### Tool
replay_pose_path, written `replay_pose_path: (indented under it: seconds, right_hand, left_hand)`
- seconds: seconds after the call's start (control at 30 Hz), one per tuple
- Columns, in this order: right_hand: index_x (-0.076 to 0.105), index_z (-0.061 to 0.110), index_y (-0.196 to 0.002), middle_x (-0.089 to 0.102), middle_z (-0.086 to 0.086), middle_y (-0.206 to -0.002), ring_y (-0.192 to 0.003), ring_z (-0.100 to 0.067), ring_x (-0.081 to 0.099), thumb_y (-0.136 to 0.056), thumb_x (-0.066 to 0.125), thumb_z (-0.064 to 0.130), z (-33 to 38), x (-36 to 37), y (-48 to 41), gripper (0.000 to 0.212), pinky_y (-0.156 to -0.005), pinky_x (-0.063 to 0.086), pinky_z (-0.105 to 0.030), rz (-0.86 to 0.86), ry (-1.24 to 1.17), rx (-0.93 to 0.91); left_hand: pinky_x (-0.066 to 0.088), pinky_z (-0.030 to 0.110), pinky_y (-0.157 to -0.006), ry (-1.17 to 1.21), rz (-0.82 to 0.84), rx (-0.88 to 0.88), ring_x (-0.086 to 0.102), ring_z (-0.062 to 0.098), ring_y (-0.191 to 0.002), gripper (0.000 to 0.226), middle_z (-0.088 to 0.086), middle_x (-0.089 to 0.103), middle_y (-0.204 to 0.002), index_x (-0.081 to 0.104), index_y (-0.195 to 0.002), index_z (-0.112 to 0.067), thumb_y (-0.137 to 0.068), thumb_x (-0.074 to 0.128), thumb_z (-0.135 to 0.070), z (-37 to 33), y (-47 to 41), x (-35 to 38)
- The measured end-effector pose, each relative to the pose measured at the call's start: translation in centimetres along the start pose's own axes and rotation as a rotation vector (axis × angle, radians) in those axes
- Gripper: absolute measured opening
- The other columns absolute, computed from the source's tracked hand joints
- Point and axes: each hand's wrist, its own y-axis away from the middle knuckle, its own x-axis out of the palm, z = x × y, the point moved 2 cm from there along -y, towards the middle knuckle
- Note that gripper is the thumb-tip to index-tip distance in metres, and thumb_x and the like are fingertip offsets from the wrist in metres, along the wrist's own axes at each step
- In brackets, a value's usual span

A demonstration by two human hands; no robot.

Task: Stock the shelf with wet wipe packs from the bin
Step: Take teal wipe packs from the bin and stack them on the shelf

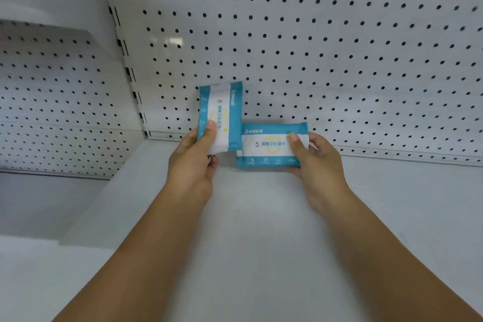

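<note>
Reaching over the white shelf (pixel 261 217), both hands grip wet wipe packs near the pegboard back (pixel 313 47). The left hand (pixel 192 162) pinches an upright pack (pixel 222 112); the right hand (pixel 318 162) holds a lengthwise pack (pixel 269 145) just beside it, edges touching.

Two blue-white wipe packs (pixel 220 115) (pixel 271 145), perpendicular, touching.

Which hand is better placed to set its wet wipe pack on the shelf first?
Probably the right hand: the right pack sits level and low over the shelf. The left hand holds the left pack on end and higher.
</note>
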Motion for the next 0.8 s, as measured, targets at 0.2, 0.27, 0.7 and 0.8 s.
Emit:
replay_pose_path:
  seconds: [0.2, 0.27, 0.7, 0.8]
  right_hand:
    - [0.062, 0.004, -0.113, 0.076, -0.007, -0.102, -0.091, -0.021, 0.075, -0.094, 0.069, 0.02, -0.3, 0.1, -0.3, 0.025, -0.078, 0.063, -0.04, 0.006, -0.047, 0.025]
    - [0.062, 0.005, -0.113, 0.076, -0.007, -0.103, -0.091, -0.022, 0.075, -0.094, 0.069, 0.019, -0.4, 0.1, -0.3, 0.024, -0.082, 0.062, -0.044, 0.008, -0.037, 0.021]
    - [0.06, 0.016, -0.113, 0.077, -0.003, -0.098, -0.089, -0.016, 0.075, -0.095, 0.067, 0.023, -0.8, 0.2, 0.1, 0.021, -0.079, 0.06, -0.035, 0.081, 0.171, -0.06]
    - [0.058, 0.02, -0.107, 0.077, -0.001, -0.098, -0.085, -0.01, 0.074, -0.095, 0.067, 0.025, -0.5, 0.0, 0.7, 0.016, -0.07, 0.055, -0.022, 0.09, 0.243, -0.073]
  left_hand:
    - [0.062, 0.032, -0.076, 0.086, 0.008, -0.006, 0.074, 0.015, -0.097, 0.033, 0.001, 0.077, -0.109, 0.064, -0.115, -0.02, -0.085, 0.075, -0.011, 0.2, -0.3, 0.1]
    - [0.062, 0.032, -0.076, 0.069, 0.011, 0.001, 0.074, 0.016, -0.099, 0.039, 0.001, 0.076, -0.112, 0.063, -0.12, -0.02, -0.085, 0.075, -0.01, 0.4, -0.4, 0.0]
    - [0.059, 0.028, -0.067, -0.183, -0.143, 0.154, 0.071, 0.014, -0.092, 0.029, -0.001, 0.072, -0.108, 0.061, -0.105, -0.023, -0.084, 0.079, -0.011, -1.1, -1.3, -0.9]
    - [0.063, 0.037, -0.07, -0.246, -0.201, 0.265, 0.071, 0.018, -0.097, 0.053, -0.001, 0.067, -0.107, 0.049, -0.107, -0.025, -0.076, 0.084, 0.0, -2.3, -0.8, -2.1]
